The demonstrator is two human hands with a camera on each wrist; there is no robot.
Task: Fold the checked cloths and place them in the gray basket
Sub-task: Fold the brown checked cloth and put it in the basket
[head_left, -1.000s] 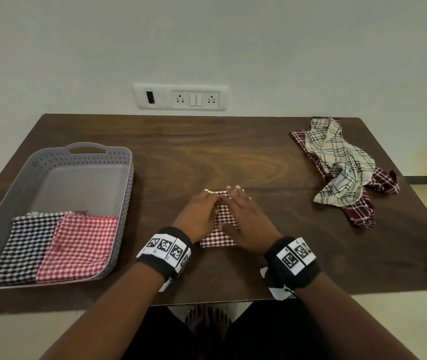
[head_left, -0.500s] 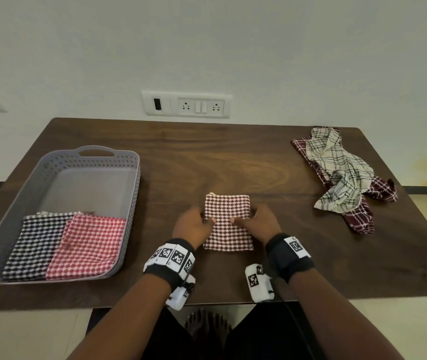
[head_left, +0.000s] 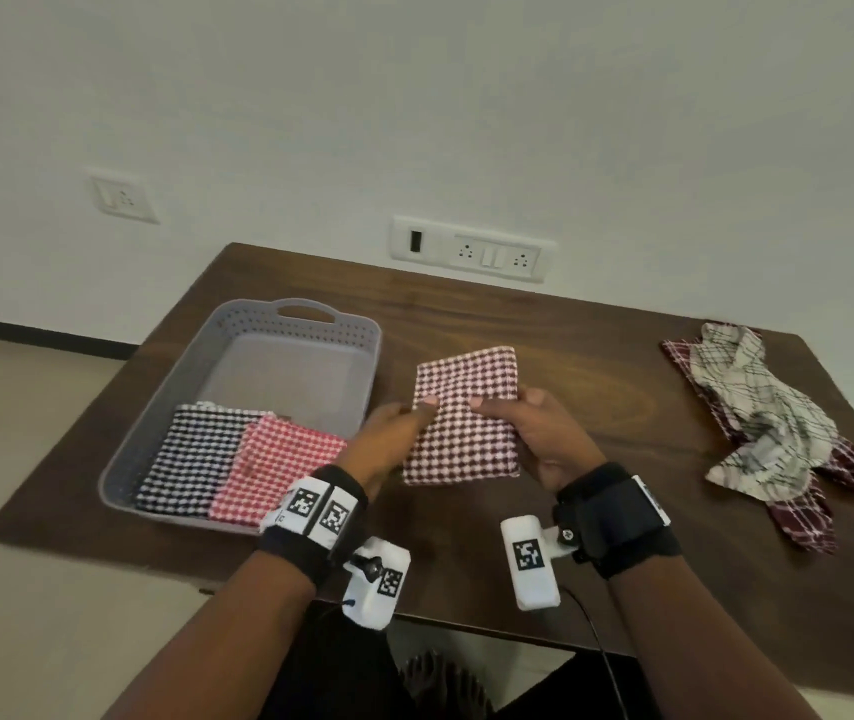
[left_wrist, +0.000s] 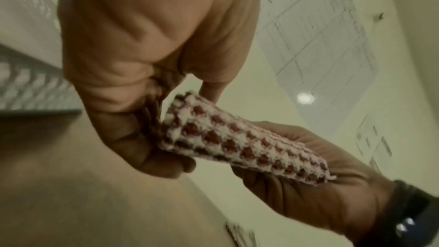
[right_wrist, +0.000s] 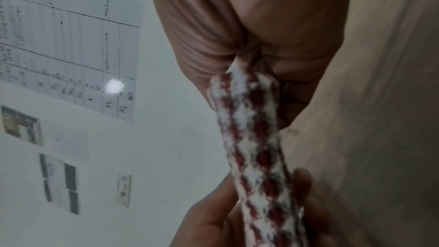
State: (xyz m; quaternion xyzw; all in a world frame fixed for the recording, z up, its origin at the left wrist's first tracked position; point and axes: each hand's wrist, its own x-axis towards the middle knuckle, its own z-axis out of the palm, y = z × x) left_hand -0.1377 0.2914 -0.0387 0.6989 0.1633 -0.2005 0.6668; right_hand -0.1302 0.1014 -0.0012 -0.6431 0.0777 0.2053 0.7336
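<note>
- The left hand (head_left: pixel 388 439) is pinching the left edge of the folded maroon checked cloth (head_left: pixel 461 418), thumb on top and fingers curled beneath; the left wrist view shows this clamp on the layered edge.
- The right hand (head_left: pixel 544 433) is gripping the opposite edge the same way, thumb over and fingers under.
- Holding both sides is probably keeping the folded layers from slipping open while the cloth is hanging just above the table (head_left: pixel 570 356), right of the gray basket (head_left: pixel 279 324).
- The basket is sitting on the left, already holding a black checked cloth (head_left: pixel 191 459) and a red checked cloth (head_left: pixel 279 470) side by side at its near end; its far half looks free.
- A heap of unfolded cloths (head_left: pixel 768 423) is waiting at the far right, well apart.
- In the right wrist view, a handwritten chart (right_wrist: pixel 71 44) is showing "B1" in a cell; the rest is too blurred to read.
</note>
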